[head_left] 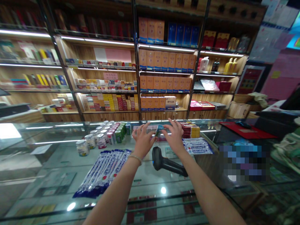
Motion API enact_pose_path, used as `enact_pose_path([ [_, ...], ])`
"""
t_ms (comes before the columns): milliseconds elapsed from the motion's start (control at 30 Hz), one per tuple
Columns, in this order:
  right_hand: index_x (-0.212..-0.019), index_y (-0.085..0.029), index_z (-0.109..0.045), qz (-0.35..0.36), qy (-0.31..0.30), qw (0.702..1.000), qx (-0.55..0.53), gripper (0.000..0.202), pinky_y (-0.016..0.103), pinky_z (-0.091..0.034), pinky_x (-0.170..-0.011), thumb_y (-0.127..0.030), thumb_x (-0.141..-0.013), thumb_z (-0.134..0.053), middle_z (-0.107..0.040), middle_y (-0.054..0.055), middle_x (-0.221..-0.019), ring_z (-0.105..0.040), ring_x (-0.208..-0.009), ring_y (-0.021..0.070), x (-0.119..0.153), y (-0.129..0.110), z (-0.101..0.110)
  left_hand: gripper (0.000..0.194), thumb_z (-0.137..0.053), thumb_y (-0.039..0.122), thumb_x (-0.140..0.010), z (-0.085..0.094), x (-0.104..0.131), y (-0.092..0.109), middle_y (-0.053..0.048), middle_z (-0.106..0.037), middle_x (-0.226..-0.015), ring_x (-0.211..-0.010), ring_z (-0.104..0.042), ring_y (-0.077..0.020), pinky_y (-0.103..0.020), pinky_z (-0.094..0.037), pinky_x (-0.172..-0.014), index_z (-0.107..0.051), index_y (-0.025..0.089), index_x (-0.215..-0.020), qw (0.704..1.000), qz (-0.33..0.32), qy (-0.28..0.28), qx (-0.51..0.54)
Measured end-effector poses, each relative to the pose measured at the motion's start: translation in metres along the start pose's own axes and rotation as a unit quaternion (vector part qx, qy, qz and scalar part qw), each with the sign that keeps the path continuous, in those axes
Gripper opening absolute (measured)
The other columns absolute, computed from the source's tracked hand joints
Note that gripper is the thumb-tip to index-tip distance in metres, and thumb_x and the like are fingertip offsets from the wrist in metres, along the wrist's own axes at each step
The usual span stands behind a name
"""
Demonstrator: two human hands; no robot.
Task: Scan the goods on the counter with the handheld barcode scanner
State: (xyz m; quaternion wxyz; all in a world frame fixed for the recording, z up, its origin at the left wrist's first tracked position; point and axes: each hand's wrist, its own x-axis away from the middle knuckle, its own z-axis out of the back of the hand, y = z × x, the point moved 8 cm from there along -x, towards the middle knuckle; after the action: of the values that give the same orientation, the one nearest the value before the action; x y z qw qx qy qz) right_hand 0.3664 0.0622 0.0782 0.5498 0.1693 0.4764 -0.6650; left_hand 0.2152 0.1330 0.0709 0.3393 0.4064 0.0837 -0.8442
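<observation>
Just beyond the black scanner (157, 158), a small blue-green packet (160, 128) sat between the two hands, over the glass bench (62, 157). The left hand (144, 140) pinched the packet's left end with thumb and fingertips. The right hand (173, 136) reached its other end, thumb side touching and the remaining fingers spread; whether it gripped, I could not tell. Left of the scanner lay a fanned row of long blue-and-white packages (103, 170), with lidded jars (82, 147) and green canisters (118, 136) beyond them. Right of the scanner and farther off were more blue-and-white packages (198, 146) and, behind those, stacked red-and-yellow packs (192, 131).
</observation>
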Motion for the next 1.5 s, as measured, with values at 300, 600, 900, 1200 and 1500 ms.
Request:
enact_pose_path([
  [300, -0.109, -0.026, -0.071, 0.025, -0.013, 0.999, 0.019, 0.025, 0.056, -0.022, -0.115, -0.037, -0.099, -0.051, -0.043, 0.008, -0.159, -0.025, -0.148, 0.0301, 0.005, -0.008, -0.002, 0.028, -0.07, 0.03, -0.086, 0.014, -0.006, 0.006, -0.01, -0.051, -0.152, -0.14, -0.042, -0.0345, -0.065, -0.024, -0.116, -0.074, 0.033, -0.114, 1.0, 0.002, 0.022, 0.016],
  [600, -0.11, -0.026, -0.071, 0.032, -0.03, 0.998, 0.038, 0.025, 0.056, -0.023, -0.114, -0.036, -0.099, -0.051, -0.042, 0.008, -0.16, -0.024, -0.149, 0.031, 0.006, -0.007, -0.005, 0.021, -0.065, 0.035, -0.091, 0.023, -0.007, 0.009, -0.009, -0.052, -0.151, -0.138, -0.042, -0.0334, -0.061, -0.025, -0.117, -0.075, 0.032, -0.109, 0.999, -0.012, 0.045, 0.027],
  [900, -0.112, -0.026, -0.071, 0.016, -0.012, 0.998, 0.058, 0.025, 0.056, -0.021, -0.116, -0.034, -0.098, -0.052, -0.043, 0.009, -0.159, -0.023, -0.15, 0.0301, 0.002, -0.006, -0.001, 0.019, -0.066, 0.033, -0.089, 0.023, -0.02, 0.019, -0.008, -0.051, -0.152, -0.141, -0.041, -0.0337, -0.064, -0.019, -0.119, -0.076, 0.032, -0.106, 0.999, -0.025, 0.046, 0.01],
  [1200, -0.11, -0.025, -0.072, 0.029, -0.005, 0.997, 0.07, 0.023, 0.058, -0.02, -0.115, -0.032, -0.099, -0.053, -0.042, 0.009, -0.16, -0.025, -0.15, 0.0316, -0.013, -0.017, 0.009, 0.016, -0.069, 0.032, -0.087, 0.037, -0.039, 0.023, -0.007, -0.05, -0.155, -0.143, -0.04, -0.0336, -0.065, -0.017, -0.119, -0.075, 0.03, -0.101, 0.999, -0.027, 0.023, -0.004],
  [1500, -0.108, -0.025, -0.073, 0.068, -0.061, 0.993, 0.079, 0.02, 0.057, -0.017, -0.117, -0.031, -0.097, -0.058, -0.04, 0.008, -0.161, -0.023, -0.151, 0.0311, -0.02, -0.048, -0.01, 0.011, -0.071, 0.031, -0.085, 0.058, -0.038, -0.002, -0.007, -0.052, -0.153, -0.143, -0.04, -0.0326, -0.066, -0.013, -0.121, -0.075, 0.029, -0.095, 0.998, -0.05, -0.007, -0.037],
])
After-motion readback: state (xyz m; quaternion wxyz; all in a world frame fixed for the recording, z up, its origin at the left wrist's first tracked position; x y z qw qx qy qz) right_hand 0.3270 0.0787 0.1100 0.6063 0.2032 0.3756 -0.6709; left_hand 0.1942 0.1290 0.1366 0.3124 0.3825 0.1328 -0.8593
